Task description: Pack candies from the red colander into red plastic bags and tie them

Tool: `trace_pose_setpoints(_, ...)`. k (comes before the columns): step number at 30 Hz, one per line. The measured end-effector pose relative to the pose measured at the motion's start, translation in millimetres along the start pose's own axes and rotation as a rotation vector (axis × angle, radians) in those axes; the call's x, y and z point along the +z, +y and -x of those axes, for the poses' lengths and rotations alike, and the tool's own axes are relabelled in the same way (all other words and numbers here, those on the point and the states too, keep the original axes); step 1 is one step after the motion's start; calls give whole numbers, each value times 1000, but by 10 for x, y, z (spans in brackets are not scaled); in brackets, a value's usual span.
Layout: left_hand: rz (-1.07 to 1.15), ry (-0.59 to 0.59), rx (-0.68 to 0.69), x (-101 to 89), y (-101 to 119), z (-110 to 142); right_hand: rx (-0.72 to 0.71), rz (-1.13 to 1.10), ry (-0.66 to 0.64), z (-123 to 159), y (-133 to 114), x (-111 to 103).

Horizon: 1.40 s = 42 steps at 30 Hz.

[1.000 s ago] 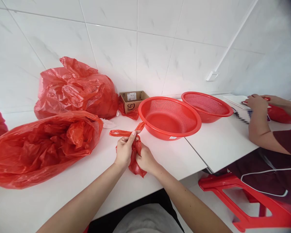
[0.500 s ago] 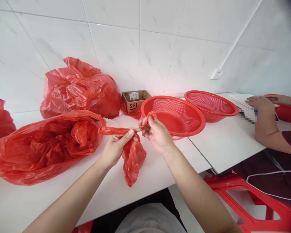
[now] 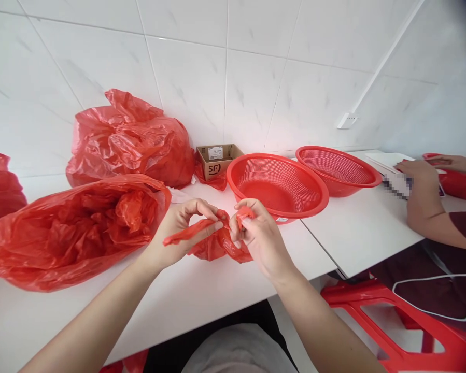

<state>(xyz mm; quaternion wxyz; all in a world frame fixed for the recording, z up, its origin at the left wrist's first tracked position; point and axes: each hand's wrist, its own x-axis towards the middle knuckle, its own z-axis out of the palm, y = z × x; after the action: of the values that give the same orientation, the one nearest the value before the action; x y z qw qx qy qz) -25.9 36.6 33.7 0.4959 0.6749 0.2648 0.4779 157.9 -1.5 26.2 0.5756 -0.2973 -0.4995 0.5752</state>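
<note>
Between my two hands is a small red plastic bag (image 3: 210,247), its twisted neck pinched and its body bunched just above the white table (image 3: 217,300). My left hand (image 3: 182,230) closes thumb and fingers on the neck, and a flattened strip of the bag lies back across that palm. Curled around another twisted end of the bag, my right hand (image 3: 258,233) shows a red tuft poking out above the thumb. What the bag contains cannot be seen. A large open red bag (image 3: 73,274) full of crumpled red plastic lies left of my left hand.
Behind my hands stand a red colander (image 3: 279,207), a second colander (image 3: 337,186) and a small cardboard box (image 3: 217,168). A bulky red bag (image 3: 129,145) rests against the wall. At right are a co-worker's arm (image 3: 423,197) and a red stool (image 3: 407,342).
Both hands have come down slightly, and the strip has been drawn back into my left palm. The bag's body, hanging down before, is now lifted and bunched between my hands.
</note>
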Motion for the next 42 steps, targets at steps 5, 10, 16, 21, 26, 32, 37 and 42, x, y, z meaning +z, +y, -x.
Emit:
trace_pose_setpoints(5, -66, -48, 17, -97, 24, -19, -110, 153, 159, -120, -31, -182)
trace_pose_setpoints(10, -118, -109, 21, -84, 86, -32, -161, 408, -49, -185, 86, -119)
trace_pose_setpoints(16, -320, 55, 158, 34, 21, 19, -175, 482, -28, -161, 173, 33)
trace_pose_setpoints(21, -442, 337, 294, 120, -157, 49, -280, 560, 92, -84, 181, 148)
trace_pose_setpoints(26, -418, 295, 309, 104, -153, 52, -145, 410, -62, -129, 104, 30)
trace_pose_setpoints(32, -559, 175, 242, -8, -48, 56, -56, 378, -134, -243, -94, -66)
trace_pose_setpoints(37, -638, 48, 174, -75, 60, 26, 10, 524, -187, -226, -235, -61)
trace_pose_setpoints(42, -604, -85, 127, -102, 126, 1, 23, 676, -246, -204, -269, -78)
